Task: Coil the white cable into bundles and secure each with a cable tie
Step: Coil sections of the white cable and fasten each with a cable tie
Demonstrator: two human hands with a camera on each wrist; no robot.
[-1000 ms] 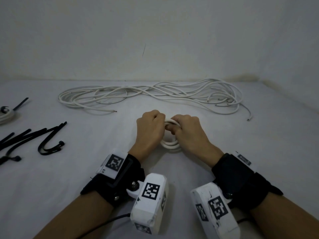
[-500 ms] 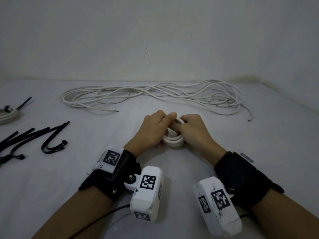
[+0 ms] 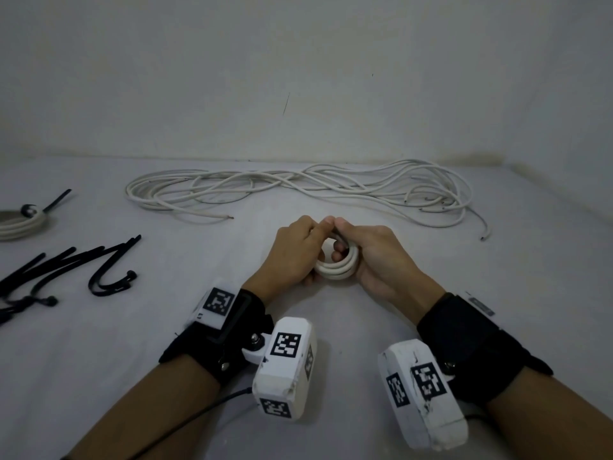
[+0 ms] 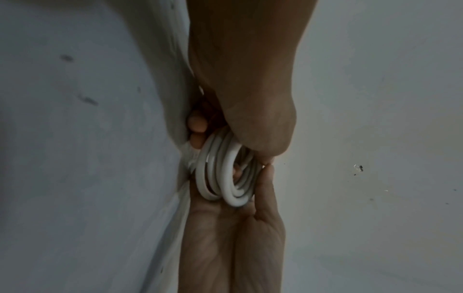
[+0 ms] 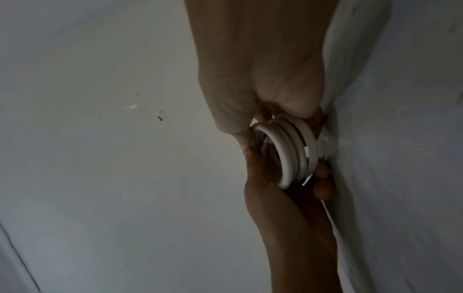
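Two hands hold one small coil of white round cable upright on the pale table.

Head view: the left hand (image 3: pixel 292 250) and right hand (image 3: pixel 374 254) curl round the small white cable coil (image 3: pixel 336 268), thumbs meeting above it; behind lies one loose heap of white cable (image 3: pixel 298 190), at far left one tied white bundle (image 3: pixel 20 224) beside several black cable ties (image 3: pixel 66 270), too tangled to count.
Left wrist view: about four loops (image 4: pixel 225 174), fingertips (image 4: pixel 198 124) tucked behind.
Right wrist view: the coil (image 5: pixel 288 150) is clasped from both sides, its edge touching the white cloth table (image 5: pixel 413 138).
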